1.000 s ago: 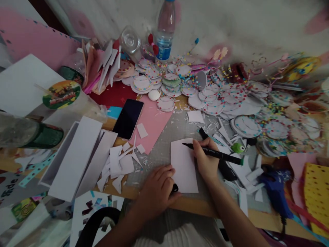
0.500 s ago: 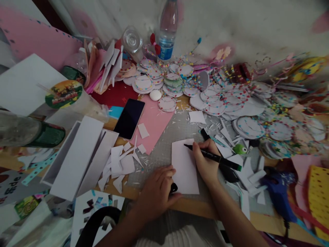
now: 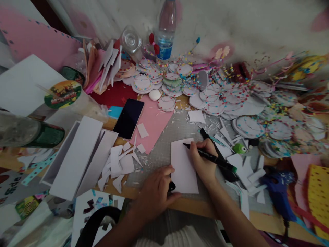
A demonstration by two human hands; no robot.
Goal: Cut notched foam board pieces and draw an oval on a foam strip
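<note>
A blank white sheet [image 3: 183, 168] lies on the grey cutting mat [image 3: 159, 137] near the table's front edge. My right hand [image 3: 205, 163] is closed around a black marker [image 3: 212, 157] with a green end; the marker's tip is at the upper part of the sheet. The heel of that hand rests at the sheet's right edge. My left hand [image 3: 158, 192] lies at the left edge of the sheet, its fingers curled round a small black cap [image 3: 171, 186] that shows between thumb and fingers.
A phone [image 3: 129, 118] lies on pink paper [image 3: 155, 127] at the back left. White boxes [image 3: 77, 157] stand further left. Decorated discs [image 3: 216, 99] and a bottle [image 3: 166, 34] line the back. A blue glue gun [image 3: 279, 192] and paper scraps are on the right.
The marker in my right hand has tilted slightly, its green end moving a little left. My left hand has barely shifted. The whole view has drifted slightly.
</note>
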